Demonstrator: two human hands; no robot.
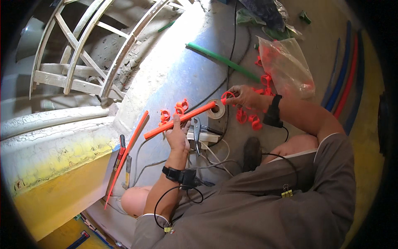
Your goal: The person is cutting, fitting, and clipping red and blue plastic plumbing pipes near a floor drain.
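Orange plastic fills our work: our left hand [177, 135] has its grip closed around an orange pipe [181, 120], holding it near the middle so the pipe slants up from lower left to upper right. Just below this grip, on the concrete floor [182, 70], lie a white power strip [202, 137] and a dark pair of pliers [196, 132], with thin cables trailing from them toward our knees. To the left of the grip a longer, thinner orange pipe [126, 157] rests along the floor beside a red-handled tool [121, 147].

At the far end of the held pipe our right hand [244, 96] pinches an orange clip [227, 98] between the fingertips, right at the pipe's tip. A roll of tape [217, 110] lies under that tip. More orange clips [174, 111] sit just above the left grip, and others [248, 118] are scattered below the right one.

Beyond the right hand, a clear plastic bag [286, 66] holds more orange pieces. A green pipe [222, 61] runs past it, and blue and red pipes [346, 74] lie well off to the right.
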